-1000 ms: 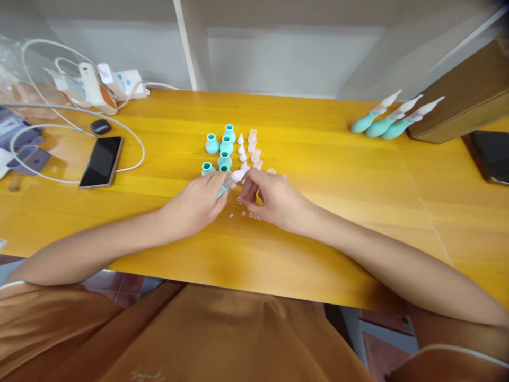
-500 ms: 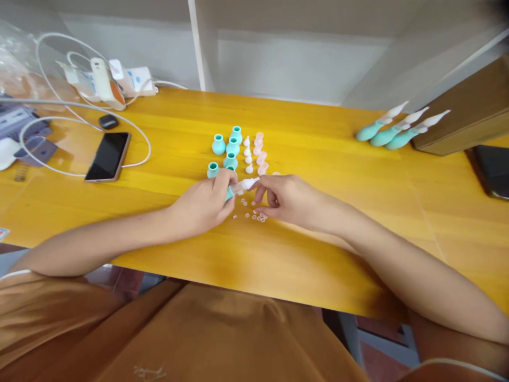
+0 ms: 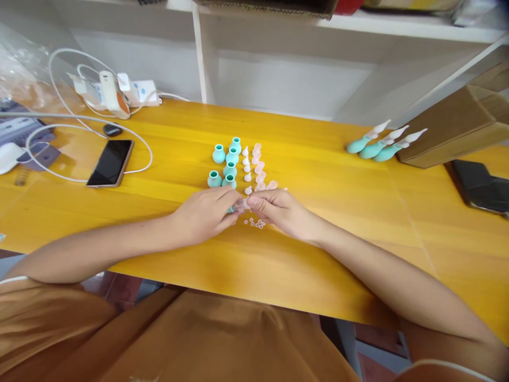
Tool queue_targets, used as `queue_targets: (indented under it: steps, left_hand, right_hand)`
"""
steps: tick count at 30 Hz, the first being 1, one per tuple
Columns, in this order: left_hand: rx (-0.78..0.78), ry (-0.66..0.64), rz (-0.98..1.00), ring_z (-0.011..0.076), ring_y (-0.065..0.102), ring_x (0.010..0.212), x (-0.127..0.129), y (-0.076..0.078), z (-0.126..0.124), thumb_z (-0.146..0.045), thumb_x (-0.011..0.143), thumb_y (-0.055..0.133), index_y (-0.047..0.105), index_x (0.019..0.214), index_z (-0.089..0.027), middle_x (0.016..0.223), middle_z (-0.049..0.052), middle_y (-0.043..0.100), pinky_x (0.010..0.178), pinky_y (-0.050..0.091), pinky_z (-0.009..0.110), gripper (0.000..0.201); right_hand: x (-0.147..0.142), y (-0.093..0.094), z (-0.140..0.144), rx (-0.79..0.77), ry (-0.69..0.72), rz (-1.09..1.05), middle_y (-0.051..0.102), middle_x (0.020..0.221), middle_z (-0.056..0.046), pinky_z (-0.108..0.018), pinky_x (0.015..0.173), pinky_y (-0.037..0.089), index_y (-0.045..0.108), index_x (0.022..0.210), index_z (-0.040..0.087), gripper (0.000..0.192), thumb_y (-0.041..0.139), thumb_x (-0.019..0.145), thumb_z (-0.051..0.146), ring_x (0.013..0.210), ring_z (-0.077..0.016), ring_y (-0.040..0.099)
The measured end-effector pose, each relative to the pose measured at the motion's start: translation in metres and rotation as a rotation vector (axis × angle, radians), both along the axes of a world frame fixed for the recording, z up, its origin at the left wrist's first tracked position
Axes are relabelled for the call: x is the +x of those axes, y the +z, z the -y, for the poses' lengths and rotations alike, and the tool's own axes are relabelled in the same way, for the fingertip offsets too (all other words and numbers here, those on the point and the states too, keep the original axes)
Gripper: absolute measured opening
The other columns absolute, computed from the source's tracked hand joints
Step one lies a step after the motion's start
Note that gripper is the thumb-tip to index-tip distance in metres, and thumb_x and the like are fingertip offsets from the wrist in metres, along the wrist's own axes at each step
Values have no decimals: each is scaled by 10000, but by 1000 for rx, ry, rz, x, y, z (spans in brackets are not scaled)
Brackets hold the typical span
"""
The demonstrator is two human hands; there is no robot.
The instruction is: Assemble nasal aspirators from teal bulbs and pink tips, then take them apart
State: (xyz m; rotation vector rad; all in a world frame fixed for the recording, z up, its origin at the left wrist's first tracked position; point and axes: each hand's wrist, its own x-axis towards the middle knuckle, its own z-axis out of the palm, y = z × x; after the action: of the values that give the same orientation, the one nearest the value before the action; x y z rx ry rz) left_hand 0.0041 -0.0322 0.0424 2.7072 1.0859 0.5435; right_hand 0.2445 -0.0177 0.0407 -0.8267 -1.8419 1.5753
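Note:
My left hand grips a teal bulb with a whitish tip on it, mostly hidden by the fingers. My right hand pinches that tip from the other side, so both hands meet over the yellow table. Just beyond them stand several loose teal bulbs, a row of small white cones and a row of pale pink tips. Several tiny pale rings lie on the table under my right hand.
Three assembled teal pieces with white tips lie at the far right beside a brown box. A black phone, a white cable, a power strip and a dark earbud case are at the far left. Another dark device lies at the right edge.
My right hand has closed in from open fingers beside the whitish tip and now pinches it. The view has tilted up, showing a shelf above.

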Motion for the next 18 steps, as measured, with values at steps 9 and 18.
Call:
queue_targets:
  steps: [9, 18]
  left_hand:
    - [-177, 14, 468, 162, 683, 849, 3, 8, 1, -459, 1064, 700, 651, 1106, -215, 1000, 18, 746, 794, 523, 292, 253]
    - [-241, -72, 690, 206, 737, 1048, 5, 7, 0, -388, 999, 800, 722, 1082, -214, 1114, 67, 777, 970, 595, 360, 207]
  right_hand:
    - [-20, -19, 7, -446, 165, -526, 222, 619, 104, -230, 480, 181, 385, 735, 227, 639, 604, 1053, 736, 483, -73, 177]
    - [-18, -27, 12, -182, 189, -309, 310, 678, 95, -235, 468, 257, 481, 890, 237, 568, 510, 1072, 775, 504, -85, 264]
